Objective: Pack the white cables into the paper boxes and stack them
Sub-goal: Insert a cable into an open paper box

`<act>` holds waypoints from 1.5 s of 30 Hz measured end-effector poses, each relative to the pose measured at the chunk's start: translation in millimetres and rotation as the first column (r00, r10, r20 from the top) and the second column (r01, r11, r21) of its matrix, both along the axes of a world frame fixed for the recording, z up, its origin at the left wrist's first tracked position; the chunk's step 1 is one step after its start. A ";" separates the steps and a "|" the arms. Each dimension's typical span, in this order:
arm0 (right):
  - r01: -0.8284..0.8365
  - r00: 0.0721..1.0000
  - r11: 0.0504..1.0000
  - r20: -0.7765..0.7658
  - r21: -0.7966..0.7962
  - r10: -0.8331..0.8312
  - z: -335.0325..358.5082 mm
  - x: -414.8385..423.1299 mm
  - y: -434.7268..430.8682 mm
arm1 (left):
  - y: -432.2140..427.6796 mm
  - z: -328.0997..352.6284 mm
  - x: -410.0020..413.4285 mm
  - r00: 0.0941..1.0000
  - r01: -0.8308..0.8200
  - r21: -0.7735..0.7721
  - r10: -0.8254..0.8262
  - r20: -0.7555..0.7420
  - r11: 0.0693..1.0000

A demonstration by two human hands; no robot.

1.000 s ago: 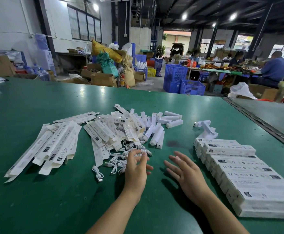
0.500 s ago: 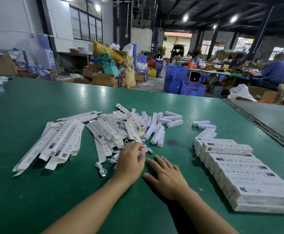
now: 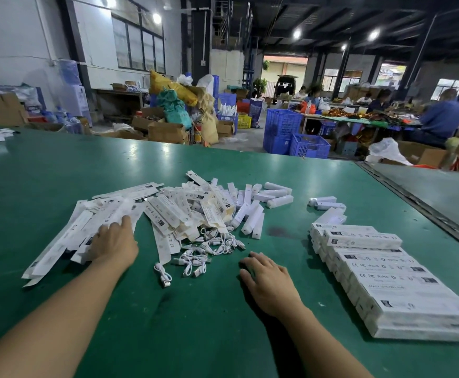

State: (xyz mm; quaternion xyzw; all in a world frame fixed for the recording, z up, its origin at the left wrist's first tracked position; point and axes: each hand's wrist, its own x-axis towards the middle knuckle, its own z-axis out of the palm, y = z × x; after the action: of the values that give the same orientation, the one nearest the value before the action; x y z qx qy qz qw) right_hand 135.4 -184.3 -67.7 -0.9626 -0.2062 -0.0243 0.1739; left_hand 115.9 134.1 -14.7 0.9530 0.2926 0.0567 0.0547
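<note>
A tangle of short white cables (image 3: 209, 248) lies on the green table (image 3: 195, 323) in front of me. To its left spreads a fan of flat, unfolded paper boxes (image 3: 67, 241). My left hand (image 3: 113, 242) lies on top of that fan, fingertips on one blurred flat box; whether it grips the box is unclear. My right hand (image 3: 268, 282) rests palm down on the table, fingers relaxed, just right of the cables and holding nothing. A long stack of packed boxes (image 3: 386, 276) runs along the right side.
White plastic inner pieces (image 3: 253, 211) lie behind the cables, with a few more (image 3: 328, 205) behind the packed stack. A metal seam (image 3: 419, 205) joins a second table at right. Blue crates (image 3: 296, 137), cartons and seated workers are beyond the far edge.
My left hand has left the cable tangle and moved left onto the flat boxes. My right hand has slid left and settled flat on the table near the cables.
</note>
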 end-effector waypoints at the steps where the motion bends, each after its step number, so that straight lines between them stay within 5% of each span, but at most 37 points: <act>1: 0.016 1.000 0.998 0.011 0.065 -0.017 1.3 0.6 -1.9 | -4.0 2.3 1.0 1.000 0.016 0.035 -0.016 0.001 0.999; 4: 0.095 0.995 0.963 -0.045 0.254 -0.086 5.2 1.9 -6.5 | -12.1 5.5 3.7 0.999 0.048 0.054 -0.048 0.004 0.997; 8: 0.118 0.993 0.930 -0.050 0.348 -0.107 6.4 -1.0 -9.1 | -12.2 3.1 11.3 0.996 0.016 -0.116 -0.005 0.093 0.993; 13: 0.128 0.992 0.930 -0.039 0.344 -0.122 4.6 1.5 -11.0 | -43.9 14.1 20.3 0.918 0.114 -0.318 0.023 0.397 0.941; 16: 0.121 0.992 0.900 -0.065 0.418 -0.104 8.9 -0.9 -15.6 | -84.9 17.7 20.4 0.827 0.275 -0.660 0.178 0.533 0.699; 21: 0.089 0.995 0.878 -0.073 0.471 -0.062 10.7 -9.2 -18.3 | -140.0 2.7 10.5 0.824 0.382 -0.889 0.343 0.451 0.253; 23: 0.048 0.998 0.863 -0.061 0.502 -0.019 9.8 -12.8 -17.5 | -155.2 -1.3 3.7 0.808 0.433 -0.900 0.417 0.415 0.057; 26: -0.032 0.997 0.834 -0.041 0.550 0.066 10.6 -19.4 -17.1 | -172.1 -4.8 -7.1 0.801 0.491 -0.868 0.424 0.422 -0.065; 33: -0.116 0.985 0.771 -0.024 0.627 0.168 15.1 -31.0 -13.6 | -195.2 -10.8 -23.0 0.813 0.562 -0.805 0.303 0.497 -0.189; 37: -0.085 0.950 0.654 -0.137 0.752 0.281 16.8 -40.4 -12.0 | -200.4 -12.8 -22.3 0.758 0.641 -0.744 0.313 0.573 -0.190; 45: 0.010 0.930 0.570 -0.217 0.822 0.296 17.6 -40.3 -10.9 | -196.9 -12.2 -20.6 0.767 0.640 -0.666 0.371 0.523 -0.383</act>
State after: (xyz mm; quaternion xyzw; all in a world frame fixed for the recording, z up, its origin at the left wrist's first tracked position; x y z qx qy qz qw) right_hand 95.1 -195.2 -50.1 -0.7453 -0.2180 0.0603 0.6272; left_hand 95.3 -62.8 -27.0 0.4202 0.0262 0.0727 0.9041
